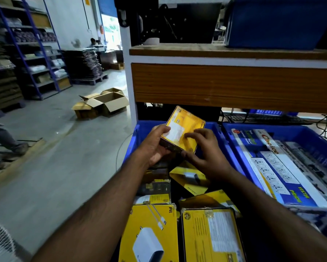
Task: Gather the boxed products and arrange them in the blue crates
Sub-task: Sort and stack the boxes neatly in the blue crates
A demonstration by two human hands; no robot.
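The job looks well under way but not finished. The right-hand blue crate [232,142] already holds long white-and-blue boxes [280,167] laid side by side along its length, filling most of what shows of it. The left-hand blue crate [140,133] is partly filled with yellow boxes [151,233]: two lie flat and squared up at its near end, while those in the middle [189,178] sit tilted and jumbled, so straightening them seems to be left, and the far end of this crate, toward its back wall, appears to have room. One more yellow box [185,131] is held in the air above the far half of the left crate, tilted with its far corner raised and its printed face toward the camera. The left hand [155,146] grips its near left corner, thumb on the face and fingers curled underneath. The right hand [202,152] holds the near right side, thumb on the near edge and fingertips [191,135] spread on the face. Both forearms reach forward over the crate from its near edge. Judging by this, the box is about to be set down.
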